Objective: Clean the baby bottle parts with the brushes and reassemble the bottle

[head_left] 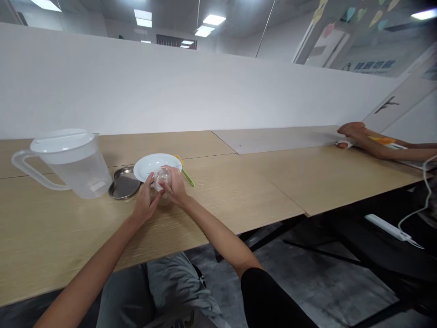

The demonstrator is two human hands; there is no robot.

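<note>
Clear plastic cup [162, 178] is gripped between the left hand [145, 202] and right hand [173, 184], fingers curled around it, just over the near edge of a white plate [153, 165] on the wooden table [218, 200]. Left of the plate lie a steel tray [123, 183] and a lidded plastic pitcher [70, 166]; a co-worker's hand [351, 132] rests far along the table.
</note>
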